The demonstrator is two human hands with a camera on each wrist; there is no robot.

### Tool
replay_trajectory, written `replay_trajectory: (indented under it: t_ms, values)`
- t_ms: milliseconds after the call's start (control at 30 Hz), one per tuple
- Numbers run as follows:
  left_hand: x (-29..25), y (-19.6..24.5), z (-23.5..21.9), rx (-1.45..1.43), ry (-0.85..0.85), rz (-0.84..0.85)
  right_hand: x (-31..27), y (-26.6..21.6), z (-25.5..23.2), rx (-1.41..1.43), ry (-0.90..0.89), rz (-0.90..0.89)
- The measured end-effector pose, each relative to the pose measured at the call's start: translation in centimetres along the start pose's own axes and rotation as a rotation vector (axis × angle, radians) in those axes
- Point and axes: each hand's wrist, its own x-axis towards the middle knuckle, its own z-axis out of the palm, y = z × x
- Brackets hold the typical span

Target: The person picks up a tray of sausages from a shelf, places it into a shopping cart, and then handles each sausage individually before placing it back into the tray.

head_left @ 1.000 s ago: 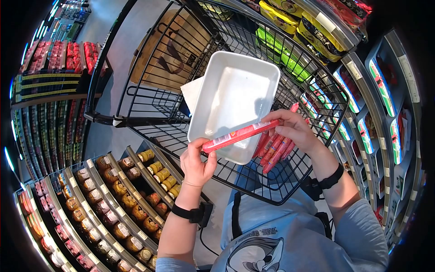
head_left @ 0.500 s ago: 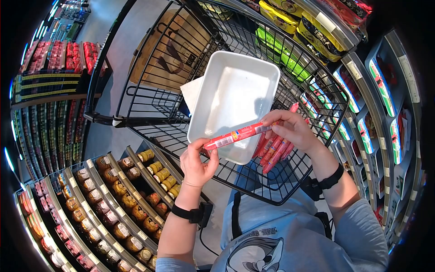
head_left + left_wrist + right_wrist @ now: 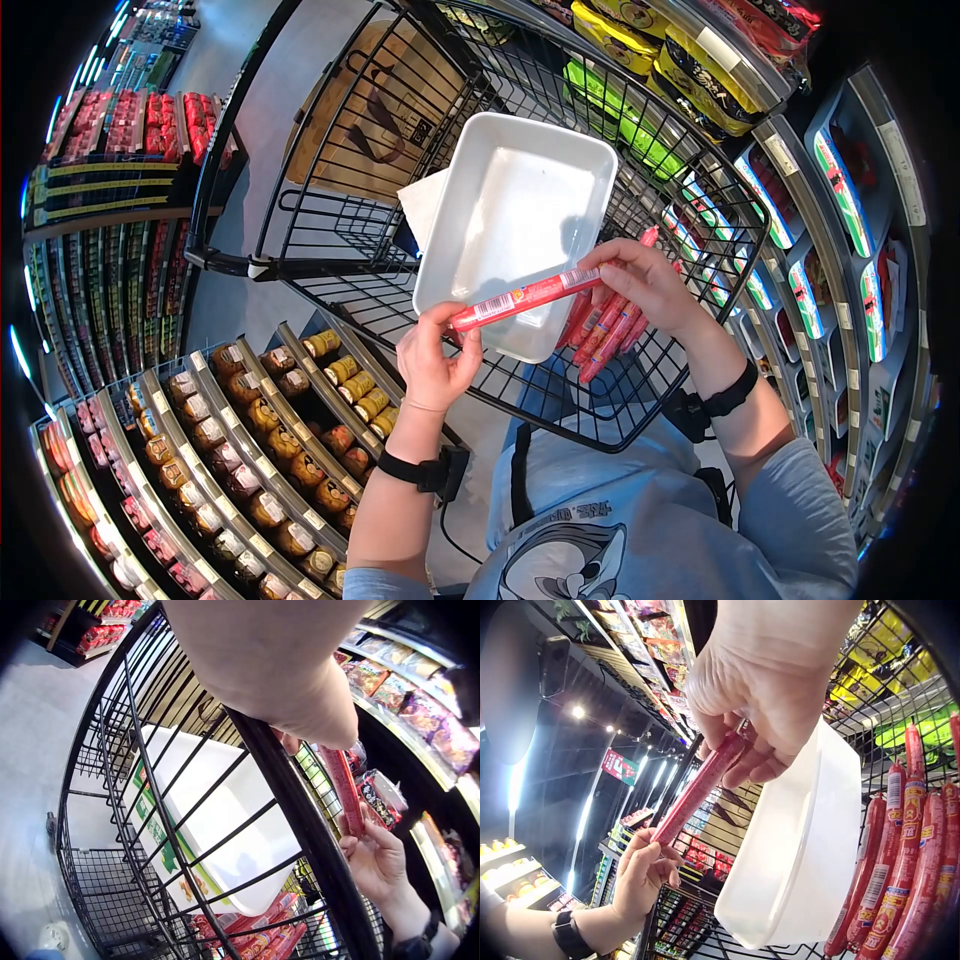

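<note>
A red plastic-wrapped sausage (image 3: 535, 295) is held level across the near end of a white plastic bin (image 3: 510, 215). My left hand (image 3: 435, 355) pinches one end between thumb and fingers. At the other end, the fingertips of my right hand (image 3: 650, 285) grip it; the right wrist view shows the twisted tip of the sausage (image 3: 701, 787) there. Barcodes and print on the wrapper face up. Several more wrapped sausages (image 3: 892, 885) lie beside the bin, partly under my right hand in the head view. Nothing shows inside the bin.
The black wire shopping cart (image 3: 320, 268) surrounds the bin, its bars close below my hands. A brown paper bag (image 3: 335, 150) stands at the cart's far left. Shelves of jars (image 3: 270, 420) line the left, and packaged-food shelves (image 3: 830, 200) the right.
The sausage has been rolled about its length, so different print and barcodes face up. My right fingers have shifted slightly on its end; the bin and cart have stayed put.
</note>
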Motion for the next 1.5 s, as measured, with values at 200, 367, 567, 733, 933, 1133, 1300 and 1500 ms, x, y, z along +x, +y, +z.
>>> replay_trajectory:
  t_ms: [200, 367, 567, 733, 933, 1133, 1300, 1500]
  values:
    - [0.1, -0.1, 0.0, 0.042, -0.032, -0.028, 0.1, 0.0, 0.0, -0.056, 0.028, 0.020]
    - [1.0, 1.5, -0.5, 0.099, -0.199, -0.122, 0.3, 0.4, -0.1, -0.070, 0.067, -0.009]
    - [1.6, 2.3, -0.5, 0.176, -0.412, -0.041, 0.3, 1.5, -0.6, -0.076, 0.053, 0.046]
    - [1.6, 2.6, -0.4, 0.286, -0.596, -0.100, 0.4, 2.6, -1.2, -0.189, 0.080, 0.089]
    - [1.3, 3.3, -0.1, 0.306, -0.576, -0.204, 0.7, 3.9, -1.5, -0.132, 0.002, 0.049]
    - [1.7, 3.9, 0.6, 0.378, -0.631, -0.305, 0.1, 3.0, -1.2, -0.217, -0.049, 0.034]
    - [1.5, 1.8, 0.6, 0.240, -0.777, -0.240, 0.1, 4.1, -1.1, -0.224, -0.131, -0.042]
    - [4.0, 0.4, 3.6, -0.027, -1.096, -0.659, 0.0, 4.4, -1.5, -0.316, 0.012, 0.030]
